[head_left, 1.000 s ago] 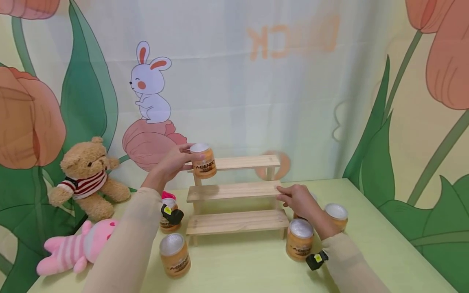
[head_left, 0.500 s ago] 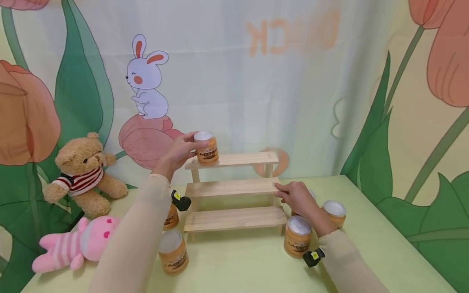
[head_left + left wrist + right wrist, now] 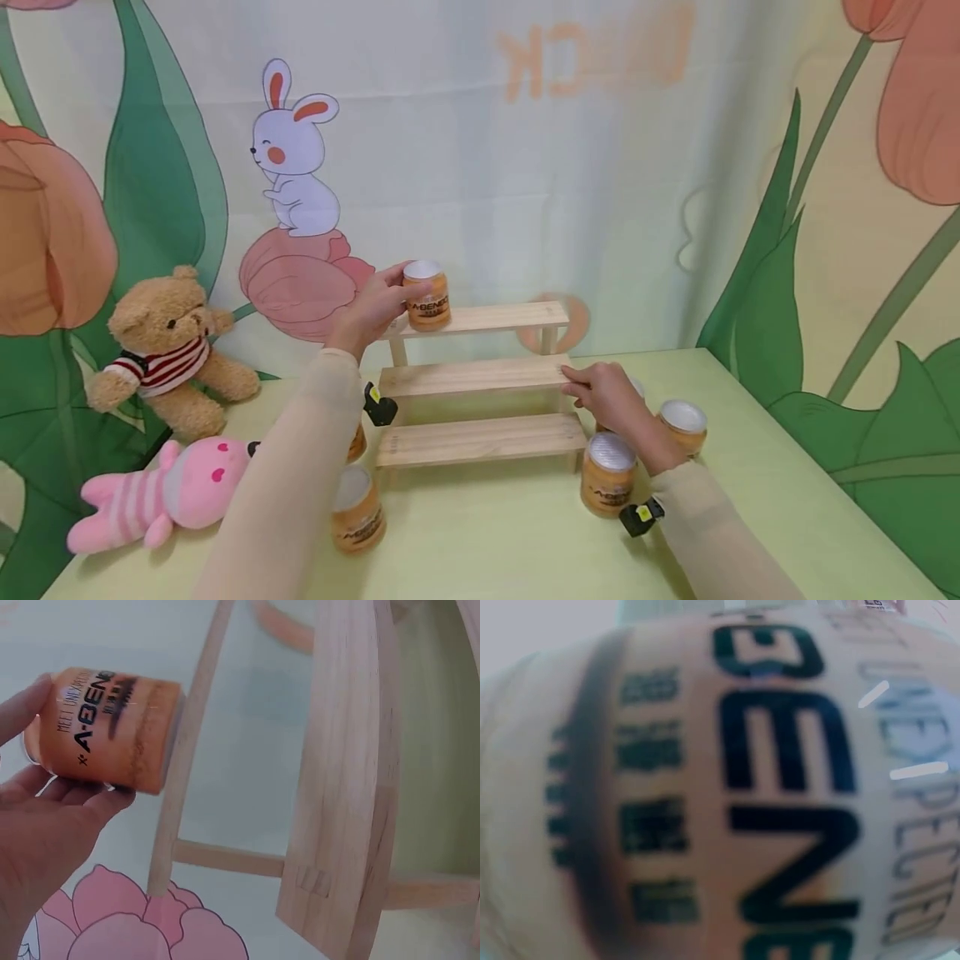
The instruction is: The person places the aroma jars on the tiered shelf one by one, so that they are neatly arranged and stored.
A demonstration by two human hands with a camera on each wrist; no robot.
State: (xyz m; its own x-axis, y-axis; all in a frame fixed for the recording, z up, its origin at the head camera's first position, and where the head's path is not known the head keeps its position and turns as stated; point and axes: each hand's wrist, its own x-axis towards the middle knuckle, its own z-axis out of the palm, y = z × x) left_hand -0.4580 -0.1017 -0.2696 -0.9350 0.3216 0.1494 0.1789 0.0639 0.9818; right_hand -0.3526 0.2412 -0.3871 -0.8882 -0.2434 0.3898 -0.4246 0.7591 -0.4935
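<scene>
My left hand (image 3: 384, 302) grips an orange jar (image 3: 427, 297) with a white lid and stands it on the left end of the top step of a three-step wooden rack (image 3: 480, 379). In the left wrist view the same jar (image 3: 111, 729) lies between my thumb and fingers (image 3: 71, 804), next to the rack's edge (image 3: 346, 772). My right hand (image 3: 600, 393) rests its fingertips on the right end of the middle step and holds nothing. An orange jar label (image 3: 727, 787) fills the right wrist view.
More orange jars stand on the green table (image 3: 510, 542): one (image 3: 608, 484) by my right wrist, one (image 3: 682, 424) farther right, one (image 3: 357, 521) at front left. A teddy bear (image 3: 168, 354) and a pink plush (image 3: 161, 496) sit at left. A printed curtain hangs behind.
My left hand has carried the jar from in front of the top step's left end onto that step. The right hand has stayed at the middle step.
</scene>
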